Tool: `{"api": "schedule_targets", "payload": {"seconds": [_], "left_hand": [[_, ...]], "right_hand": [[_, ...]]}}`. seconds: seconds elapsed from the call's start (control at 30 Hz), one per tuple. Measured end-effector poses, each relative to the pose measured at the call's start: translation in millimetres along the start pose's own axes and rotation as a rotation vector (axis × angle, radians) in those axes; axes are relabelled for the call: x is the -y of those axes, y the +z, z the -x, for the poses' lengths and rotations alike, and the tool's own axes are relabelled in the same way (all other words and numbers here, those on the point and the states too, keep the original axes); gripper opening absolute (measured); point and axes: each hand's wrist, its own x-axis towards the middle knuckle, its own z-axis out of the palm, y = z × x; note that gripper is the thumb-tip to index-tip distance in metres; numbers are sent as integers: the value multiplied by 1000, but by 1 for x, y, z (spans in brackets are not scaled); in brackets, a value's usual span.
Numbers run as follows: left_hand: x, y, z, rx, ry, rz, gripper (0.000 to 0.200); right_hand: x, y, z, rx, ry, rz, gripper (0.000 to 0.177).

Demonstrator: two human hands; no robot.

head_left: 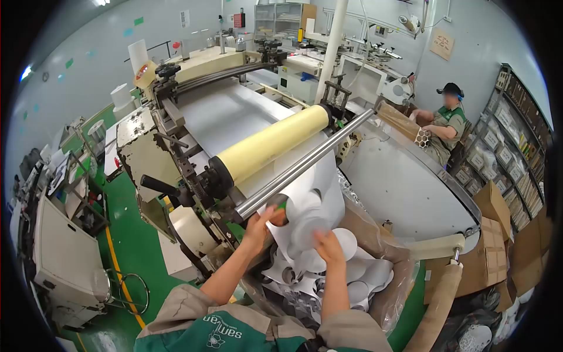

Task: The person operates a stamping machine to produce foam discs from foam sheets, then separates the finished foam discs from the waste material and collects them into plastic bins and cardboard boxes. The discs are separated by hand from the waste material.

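Observation:
A white paper web [234, 114] runs through a machine, passes a yellow roller [272, 142] and a steel bar [305, 164], and hangs down full of round holes. My left hand [261, 226] grips the hanging punched sheet [325, 182] just under the near end of the steel bar. My right hand [328, 246] holds a white paper disc [311, 226] in front of the sheet. Below both hands, a clear plastic bag [387, 293] holds several white discs and scraps.
The cutting machine's cream frame [143, 155] with black handles stands to the left, over a green floor [132, 246] with a yellow line. A seated person [446, 126] works at the back right beside shelves [504, 152]. Cardboard boxes [492, 246] sit at right.

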Motion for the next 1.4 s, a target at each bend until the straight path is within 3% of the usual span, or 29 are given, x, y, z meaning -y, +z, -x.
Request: {"api": "schedule_targets", "payload": {"seconds": [0.07,0.17,0.3,0.37,0.43,0.57,0.6,0.63,0.7,0.77,0.8,0.83,0.9,1.0,1.17,1.27,1.3,1.33,1.4], "left_hand": [[-7,2,-4,-64,81,66,37],[-15,14,-7,-147,189,144,34],[19,2,-22,-200,303,167,28],[19,10,-9,-138,216,250,28],[14,11,-5,-126,164,312,29],[2,7,2,-144,-8,282,43],[6,1,2,-15,41,180,58],[-2,9,8,56,64,320,64],[1,9,6,111,64,646,59],[28,-12,-10,333,103,631,54],[35,-10,-12,288,-38,723,50],[47,-9,-18,280,-57,509,50],[73,-18,-48,189,-150,179,49],[81,-2,-94,251,-285,-98,48],[88,29,-135,394,-356,-164,47],[97,43,-148,420,-361,-163,47],[99,48,-150,421,-360,-153,47],[100,52,-152,421,-355,-143,46],[106,57,-151,418,-347,-120,46]], "right_hand": [[-1,-36,20,-184,-108,-248,41],[45,0,35,-254,-206,-51,38],[71,88,8,-53,-196,375,43],[73,123,-17,55,-128,647,45],[66,133,-43,166,23,696,48],[42,96,-42,139,45,560,47],[33,78,-34,37,25,395,47],[23,58,-24,-66,11,225,47],[12,16,-3,-59,-50,-150,46],[6,-27,11,-225,-139,-329,44],[16,-35,24,-238,-120,-375,44],[22,-41,31,-291,-218,-384,45],[43,-47,45,-341,-278,-298,46],[73,-44,55,-460,-306,-160,45],[116,-62,16,-398,-308,98,55],[140,-53,-19,-377,-147,535,61],[140,-73,-38,-307,-100,705,62],[147,-48,-43,-221,-174,689,63],[152,-59,-63,-89,-227,832,61]]}}
